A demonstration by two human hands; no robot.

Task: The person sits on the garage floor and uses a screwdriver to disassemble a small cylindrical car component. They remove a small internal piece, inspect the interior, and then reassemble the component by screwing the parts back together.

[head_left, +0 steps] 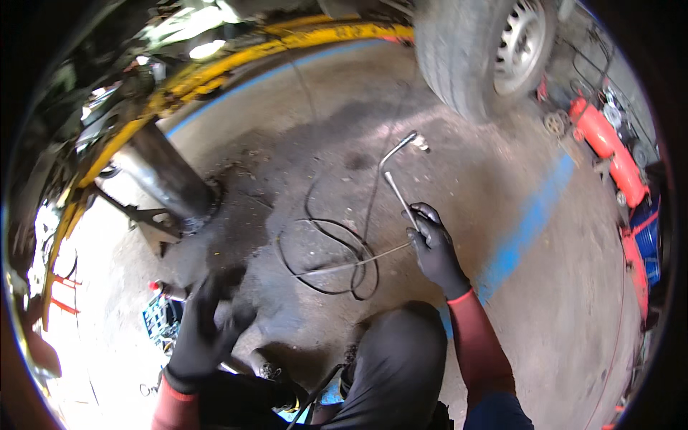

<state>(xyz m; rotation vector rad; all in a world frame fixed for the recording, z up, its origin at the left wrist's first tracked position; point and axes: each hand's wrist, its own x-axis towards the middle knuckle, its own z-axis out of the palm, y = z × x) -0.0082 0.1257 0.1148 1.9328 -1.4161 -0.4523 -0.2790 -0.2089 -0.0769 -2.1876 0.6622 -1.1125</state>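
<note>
Your left hand (201,331) is a blur beside a blue tray (162,315) of items too small to identify; your right hand (435,247) hides the near ends of two metal rods (399,193). The top edge crops a wheel (459,61), the bottom your red sleeves (481,344).

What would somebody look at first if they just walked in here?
Probably the big wheel at the top right. Then the red tank near the right edge, and the blue floor stripe left of it. Near the middle, the gloved right hand holds a shiny metal rod.
</note>
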